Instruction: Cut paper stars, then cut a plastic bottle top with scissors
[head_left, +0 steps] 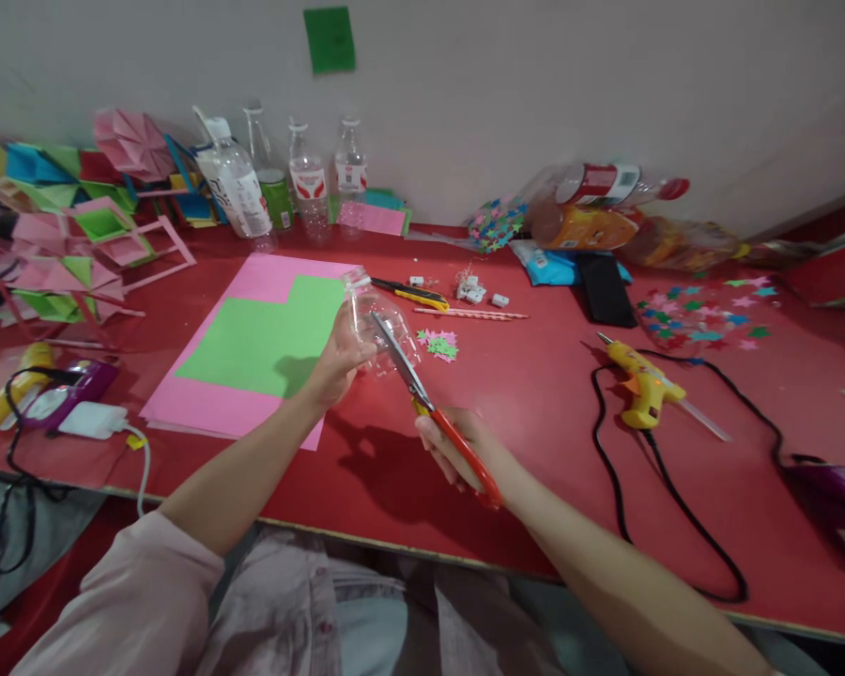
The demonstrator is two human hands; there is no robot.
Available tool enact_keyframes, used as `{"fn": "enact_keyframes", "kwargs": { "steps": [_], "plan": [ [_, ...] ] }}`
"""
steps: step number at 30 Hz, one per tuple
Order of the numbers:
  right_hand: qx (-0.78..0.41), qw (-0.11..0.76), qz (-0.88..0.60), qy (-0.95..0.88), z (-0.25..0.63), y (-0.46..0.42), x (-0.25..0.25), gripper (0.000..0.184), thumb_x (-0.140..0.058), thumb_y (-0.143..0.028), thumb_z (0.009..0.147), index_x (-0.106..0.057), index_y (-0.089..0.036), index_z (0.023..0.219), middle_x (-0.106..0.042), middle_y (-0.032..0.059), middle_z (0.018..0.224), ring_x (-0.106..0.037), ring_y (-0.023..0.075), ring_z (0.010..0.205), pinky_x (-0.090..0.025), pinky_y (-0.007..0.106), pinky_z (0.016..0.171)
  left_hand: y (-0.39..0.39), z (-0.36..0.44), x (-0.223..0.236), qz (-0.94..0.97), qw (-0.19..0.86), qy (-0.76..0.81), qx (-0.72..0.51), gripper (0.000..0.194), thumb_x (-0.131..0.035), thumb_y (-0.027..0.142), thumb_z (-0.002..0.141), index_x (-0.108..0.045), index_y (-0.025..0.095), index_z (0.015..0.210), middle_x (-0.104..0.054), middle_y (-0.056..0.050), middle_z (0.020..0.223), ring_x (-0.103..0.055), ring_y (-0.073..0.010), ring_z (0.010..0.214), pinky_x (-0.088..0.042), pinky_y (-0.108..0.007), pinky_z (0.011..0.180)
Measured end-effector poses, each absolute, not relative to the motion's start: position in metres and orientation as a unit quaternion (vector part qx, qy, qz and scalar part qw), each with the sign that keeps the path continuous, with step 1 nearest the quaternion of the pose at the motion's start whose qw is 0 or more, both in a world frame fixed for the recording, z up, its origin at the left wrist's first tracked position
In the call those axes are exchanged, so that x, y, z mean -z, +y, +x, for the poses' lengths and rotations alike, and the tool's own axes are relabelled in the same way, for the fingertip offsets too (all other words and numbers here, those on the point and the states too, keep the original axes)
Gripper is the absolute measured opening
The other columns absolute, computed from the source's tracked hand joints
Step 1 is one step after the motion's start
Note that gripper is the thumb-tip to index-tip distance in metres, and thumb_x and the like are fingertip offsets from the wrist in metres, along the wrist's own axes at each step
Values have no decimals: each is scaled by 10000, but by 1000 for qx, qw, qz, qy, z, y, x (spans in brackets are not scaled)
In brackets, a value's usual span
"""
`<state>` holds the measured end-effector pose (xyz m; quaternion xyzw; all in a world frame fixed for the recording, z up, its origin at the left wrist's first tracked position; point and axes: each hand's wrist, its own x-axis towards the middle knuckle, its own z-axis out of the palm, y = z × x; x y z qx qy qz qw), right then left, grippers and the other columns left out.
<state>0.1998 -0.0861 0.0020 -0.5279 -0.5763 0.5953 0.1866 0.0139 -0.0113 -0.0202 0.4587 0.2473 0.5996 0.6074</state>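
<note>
Holding a clear bottle in the left hand, with thumb and fingers closed on its side, raised above the red table. With the right hand, grasping scissors by the red handle, fingers wrapped around it. Pointing the blades forward and to the left, across the near side of the bottle; cannot tell about any gap between them, nor about exact contact with the plastic. Can see, to the left of the bottle, green paper lying on pink paper. Just beyond the bottle, can find a yellow and black cutter, then white pieces and striped sticks. Near the scissors' tip, to the right, can notice a small heap of pink and green stars. Farther right, can see a phone and, nearer, a yellow glue gun.
</note>
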Motion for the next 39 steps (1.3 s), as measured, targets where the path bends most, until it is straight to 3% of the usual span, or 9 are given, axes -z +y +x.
{"fn": "enact_keyframes", "kwargs": {
  "steps": [6,17,27,39],
  "plan": [
    [-596,198,-515,-583,202,-86,2,560,-427,-774,782,-462,-226,674,-460,-76,354,-397,77,260,-322,198,310,-9,15,26,493,593,238,-590,645,-832,425,579,-541,321,1144,-646,-34,1067,-613,-290,1138,-470,-513,1004],
    [-583,183,-542,-577,198,-90,-14,504,-464,-701,816,-412,-232,637,-432,-80,330,-368,67,265,-299,183,309,-10,16,27,497,588,247,-588,656,-817,426,582,-530,306,1161,-653,-43,1069,-625,-288,1113,-459,-527,1013],
    [-588,184,-527,-585,203,-86,-4,539,-427,-746,803,-450,-228,660,-466,-71,347,-397,75,256,-306,195,309,-13,18,25,502,587,247,-585,650,-829,446,592,-538,322,1159,-648,-37,1058,-630,-278,1085,-492,-489,980],
    [-571,182,-553,-578,199,-92,-23,467,-487,-645,851,-412,-230,650,-427,-83,340,-368,67,271,-292,190,331,-12,19,30,498,591,233,-590,665,-838,435,588,-522,331,1164,-663,-33,1069,-648,-274,1067,-520,-468,943]
  ]
}}
